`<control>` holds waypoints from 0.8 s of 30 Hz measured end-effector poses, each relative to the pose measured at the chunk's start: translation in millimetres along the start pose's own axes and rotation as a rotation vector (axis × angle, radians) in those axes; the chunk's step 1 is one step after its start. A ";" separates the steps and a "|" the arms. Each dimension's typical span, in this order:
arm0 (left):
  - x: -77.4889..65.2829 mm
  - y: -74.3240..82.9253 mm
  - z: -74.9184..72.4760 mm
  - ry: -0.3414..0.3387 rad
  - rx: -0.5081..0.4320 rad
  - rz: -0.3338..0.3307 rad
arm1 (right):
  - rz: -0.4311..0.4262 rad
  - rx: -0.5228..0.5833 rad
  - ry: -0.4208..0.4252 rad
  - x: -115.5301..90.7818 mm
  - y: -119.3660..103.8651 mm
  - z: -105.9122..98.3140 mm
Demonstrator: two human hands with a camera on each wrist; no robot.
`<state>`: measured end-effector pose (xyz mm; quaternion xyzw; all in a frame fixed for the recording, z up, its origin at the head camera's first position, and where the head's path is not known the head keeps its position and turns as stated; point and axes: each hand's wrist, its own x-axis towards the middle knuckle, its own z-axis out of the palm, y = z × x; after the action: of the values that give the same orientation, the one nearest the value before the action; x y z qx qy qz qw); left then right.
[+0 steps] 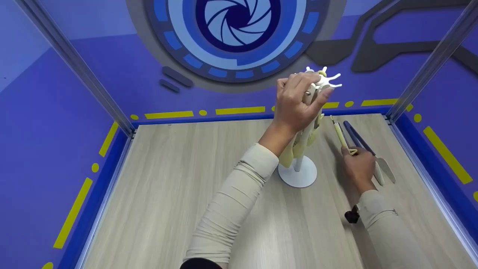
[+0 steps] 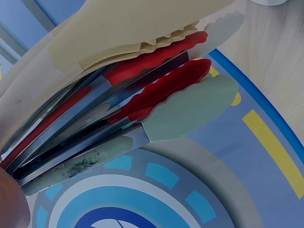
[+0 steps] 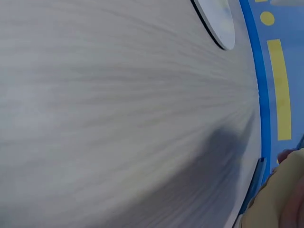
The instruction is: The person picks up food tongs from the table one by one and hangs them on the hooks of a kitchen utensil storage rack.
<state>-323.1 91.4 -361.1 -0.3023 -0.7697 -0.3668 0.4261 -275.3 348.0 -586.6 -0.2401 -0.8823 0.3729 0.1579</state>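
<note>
My left hand (image 1: 297,99) is at the top of a white utensil stand (image 1: 298,175), fingers and thumb curled about its hooked top. Below that hand hang several tongs; the left wrist view shows cream tongs (image 2: 137,28), red-tipped tongs (image 2: 166,88) and pale green tongs (image 2: 190,109). To the right of the stand, my right hand (image 1: 360,166) grips pale yellow tongs (image 1: 339,134) by the head, their handle pointing to the back wall. In the right wrist view only the scalloped edge of that tongs' head (image 3: 273,199) shows beside the fingers.
Just right of my right hand, a dark blue-handled utensil (image 1: 358,136) and a grey flat blade (image 1: 386,170) lie on the wooden table (image 1: 168,194). Blue printed walls (image 1: 93,74) with metal corner posts enclose the table at the back and sides.
</note>
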 end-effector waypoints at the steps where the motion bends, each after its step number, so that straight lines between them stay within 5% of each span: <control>1: -0.1 0.0 0.3 0.000 0.000 0.000 | -0.004 0.026 0.013 -2.4 -1.6 0.7; 11: 1.0 -1.1 -1.0 0.012 -0.009 0.015 | -0.179 0.286 0.166 -8.4 -38.6 -0.1; 24: -0.8 -1.2 -0.1 -0.002 -0.008 0.022 | -0.399 0.557 0.215 -17.7 -86.4 -14.7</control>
<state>-323.7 90.6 -362.1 -0.3128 -0.7653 -0.3649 0.4282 -280.2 294.6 -515.1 -0.0487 -0.7547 0.5334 0.3789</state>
